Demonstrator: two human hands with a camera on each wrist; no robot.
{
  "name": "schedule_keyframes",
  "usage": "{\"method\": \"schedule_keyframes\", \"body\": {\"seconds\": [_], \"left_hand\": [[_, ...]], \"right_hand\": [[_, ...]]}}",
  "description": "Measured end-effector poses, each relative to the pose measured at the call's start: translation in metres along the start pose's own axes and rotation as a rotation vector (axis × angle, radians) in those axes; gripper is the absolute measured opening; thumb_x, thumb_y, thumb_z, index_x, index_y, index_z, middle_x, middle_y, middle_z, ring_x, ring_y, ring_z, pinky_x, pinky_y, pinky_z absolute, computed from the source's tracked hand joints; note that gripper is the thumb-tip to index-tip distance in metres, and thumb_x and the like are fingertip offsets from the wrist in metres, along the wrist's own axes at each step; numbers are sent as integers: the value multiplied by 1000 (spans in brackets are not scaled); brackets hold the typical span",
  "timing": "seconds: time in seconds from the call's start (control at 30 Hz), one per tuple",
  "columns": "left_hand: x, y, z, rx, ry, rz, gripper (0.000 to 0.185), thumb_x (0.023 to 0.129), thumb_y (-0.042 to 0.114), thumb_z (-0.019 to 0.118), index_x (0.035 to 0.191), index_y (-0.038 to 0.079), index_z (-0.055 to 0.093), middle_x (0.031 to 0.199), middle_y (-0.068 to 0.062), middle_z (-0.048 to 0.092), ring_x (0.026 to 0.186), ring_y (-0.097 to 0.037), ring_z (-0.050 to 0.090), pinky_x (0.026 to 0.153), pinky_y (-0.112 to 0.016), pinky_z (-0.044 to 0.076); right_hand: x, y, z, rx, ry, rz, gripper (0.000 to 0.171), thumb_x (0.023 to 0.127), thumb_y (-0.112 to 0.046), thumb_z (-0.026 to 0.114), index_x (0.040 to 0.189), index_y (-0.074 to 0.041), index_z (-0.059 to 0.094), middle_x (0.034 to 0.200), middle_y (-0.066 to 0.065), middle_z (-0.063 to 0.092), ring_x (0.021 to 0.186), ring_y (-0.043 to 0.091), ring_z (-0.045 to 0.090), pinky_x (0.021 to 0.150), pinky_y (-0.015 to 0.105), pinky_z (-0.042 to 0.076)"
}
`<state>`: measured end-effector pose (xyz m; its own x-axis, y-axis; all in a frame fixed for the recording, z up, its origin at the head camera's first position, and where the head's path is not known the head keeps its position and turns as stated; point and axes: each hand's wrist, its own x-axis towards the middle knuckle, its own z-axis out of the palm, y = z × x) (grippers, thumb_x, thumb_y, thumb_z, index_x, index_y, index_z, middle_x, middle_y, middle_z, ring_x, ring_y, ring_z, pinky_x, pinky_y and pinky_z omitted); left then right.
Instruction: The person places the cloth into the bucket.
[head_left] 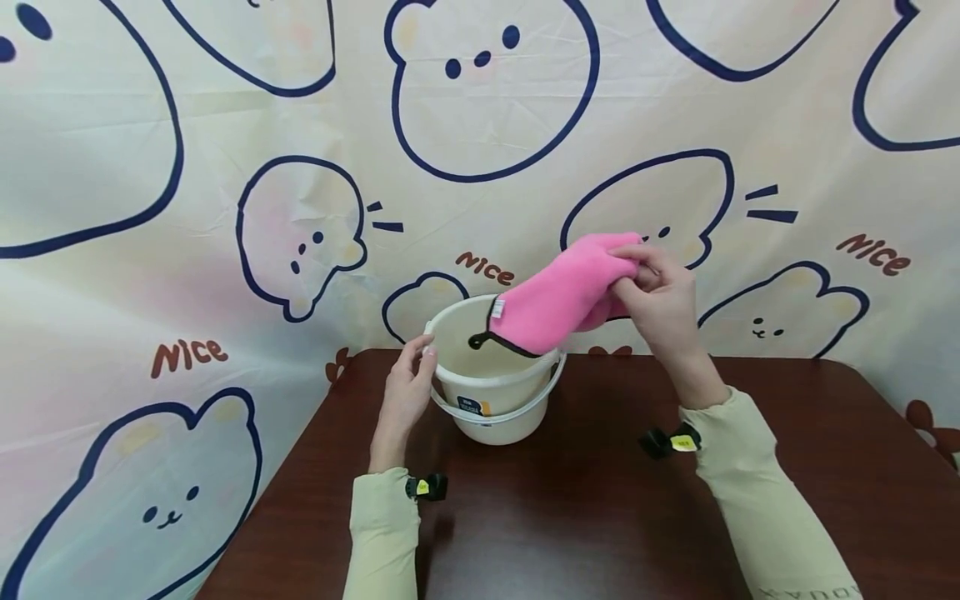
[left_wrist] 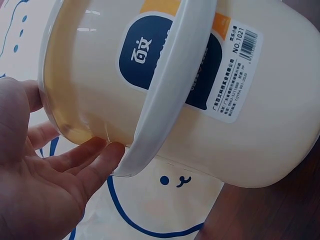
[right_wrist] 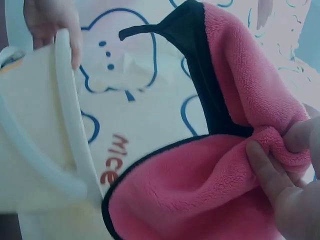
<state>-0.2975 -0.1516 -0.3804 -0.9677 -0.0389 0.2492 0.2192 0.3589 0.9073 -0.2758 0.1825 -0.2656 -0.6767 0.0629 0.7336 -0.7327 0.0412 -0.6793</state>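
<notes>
A cream plastic bucket (head_left: 491,386) with a white handle (left_wrist: 167,95) stands on the dark tabletop. At its left rim my left hand (head_left: 408,383) holds on, with some fingers against the outer wall in the left wrist view. My right hand (head_left: 660,304) pinches a bunched part of a pink towel (head_left: 551,292) between thumb and fingers. The towel is plush, with black edging, a small white tag and a black hanging loop (right_wrist: 140,31). Its lower end hangs over the bucket's mouth at the right side. The bucket's floor is hidden in the head view.
The brown table (head_left: 637,500) extends in front of the bucket and to its right. Behind it hangs a pale cloth backdrop (head_left: 480,225) with blue cartoon outlines. The bucket's front bears a label (left_wrist: 240,72) with a barcode.
</notes>
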Motion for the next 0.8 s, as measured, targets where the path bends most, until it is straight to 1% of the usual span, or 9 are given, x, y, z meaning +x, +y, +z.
{"method": "schedule_keyframes", "body": {"seconds": [0.07,0.17,0.3,0.4,0.5,0.6,0.67,0.73,0.8], "left_hand": [[0,1,0,3,-1,-5,46,101,50,44,141,26,47,145,-7,50,131,-29,50,109,-56,41],[-1,2,1,7,1,-11,44,102,47,43,141,26,47,144,-7,51,129,-29,51,108,-56,42],[-1,2,2,27,12,-14,42,102,44,44,140,27,48,146,-6,50,132,-28,49,108,-57,41],[-1,2,1,37,20,-9,43,102,45,45,140,25,48,148,-6,48,137,-29,45,110,-57,38],[-1,1,1,43,27,3,43,102,47,44,137,23,50,145,-8,51,136,-29,45,110,-56,39],[-1,0,0,54,27,11,45,101,51,43,137,24,50,143,-9,52,132,-29,48,107,-55,41],[-1,0,0,59,22,11,47,101,53,42,139,27,48,142,-9,52,130,-29,50,105,-54,43],[0,-1,0,61,16,8,48,100,55,42,139,29,48,142,-8,53,126,-28,52,102,-52,45],[0,-1,0,65,18,4,48,100,57,41,139,30,47,141,-9,54,125,-28,53,101,-52,45]], "right_hand": [[3,-1,10,2,-13,-25,23,90,3,62,112,4,66,89,-5,73,71,9,67,64,22,59],[5,-3,25,19,-23,-25,23,89,5,61,112,5,65,88,-4,73,70,9,66,63,25,59],[6,-3,45,38,-57,-5,24,88,8,59,112,7,65,98,-2,64,72,10,66,62,29,60],[6,3,55,5,-80,-2,25,88,8,58,113,6,65,104,4,54,76,9,65,65,25,59],[5,11,63,-38,-81,9,28,88,7,57,114,4,66,107,9,53,79,8,64,70,18,56],[5,17,68,-69,-87,47,32,88,6,56,118,2,65,109,13,52,82,8,66,72,17,57],[4,20,71,-82,-91,82,34,89,4,56,121,0,65,110,15,50,85,10,67,73,18,58],[3,23,73,-92,-91,115,35,90,3,56,124,0,64,111,17,50,89,14,69,73,19,58],[1,27,75,-87,-112,147,37,91,2,55,126,0,63,116,19,51,93,20,70,74,20,58]]}}
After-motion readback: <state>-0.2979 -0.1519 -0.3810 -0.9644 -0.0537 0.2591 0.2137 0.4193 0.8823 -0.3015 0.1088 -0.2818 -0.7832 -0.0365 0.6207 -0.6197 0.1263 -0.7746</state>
